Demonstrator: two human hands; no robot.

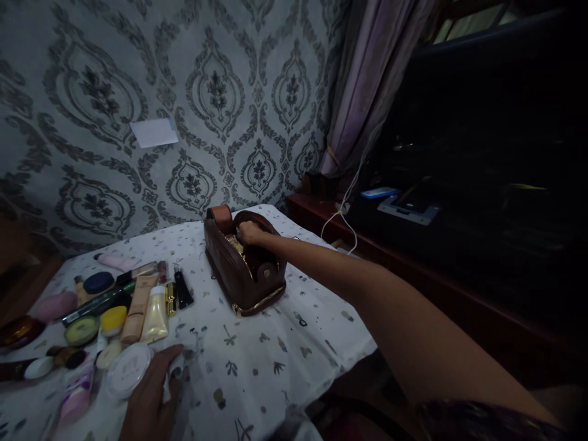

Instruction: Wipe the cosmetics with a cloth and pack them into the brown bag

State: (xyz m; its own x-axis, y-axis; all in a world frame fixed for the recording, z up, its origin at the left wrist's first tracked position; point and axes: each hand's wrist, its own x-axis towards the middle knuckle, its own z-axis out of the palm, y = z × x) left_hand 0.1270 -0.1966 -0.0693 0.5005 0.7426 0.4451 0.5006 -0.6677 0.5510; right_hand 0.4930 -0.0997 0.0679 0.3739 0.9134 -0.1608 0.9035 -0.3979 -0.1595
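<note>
A brown cosmetic bag (229,275) with a gold zipper stands unzipped on the cloth-covered surface. My right hand (250,234) reaches into its opening, fingers curled down inside; what they hold, if anything, is hidden. Lower left, my left hand (154,392) is closed on a crumpled white tissue (175,370) beside a round white container (130,370). Close by lie a yellow-lidded jar (113,320), a beige tube (139,309), a pale gold tube with a white cap (156,315), a gold lipstick (171,299) and a black tube (182,288).
More cosmetics spread left: a dark blue round lid (98,282), a green tube (98,303), a pink tube (117,262) and a purple-pink tube (77,395). Behind is a patterned wall (215,122). White cables (353,190) hang beside a curtain (358,92) at right.
</note>
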